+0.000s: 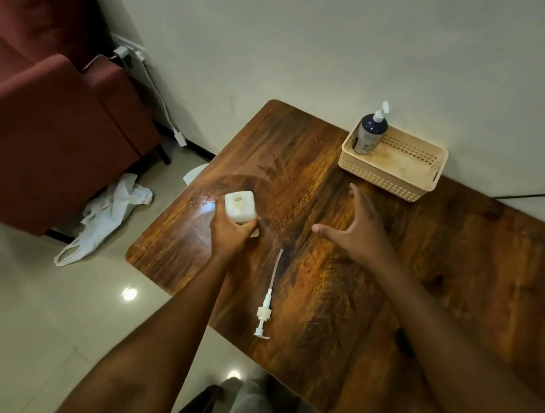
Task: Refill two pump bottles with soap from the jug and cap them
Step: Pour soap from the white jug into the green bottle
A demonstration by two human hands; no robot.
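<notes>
A white square bottle stands upright near the left edge of the wooden table, its neck uncapped. My left hand grips its near side. Its white pump head with a long dip tube lies flat on the table, closer to me. My right hand hovers over the table's middle with fingers spread, holding nothing, stretched toward the far right. A dark blue pump bottle with a white pump stands in the left end of a beige perforated basket by the wall. No jug is in view.
A dark red armchair stands to the left of the table. White plastic bags lie on the tiled floor beside it. A cable and plug hang along the wall. The wall closes off the table's far side.
</notes>
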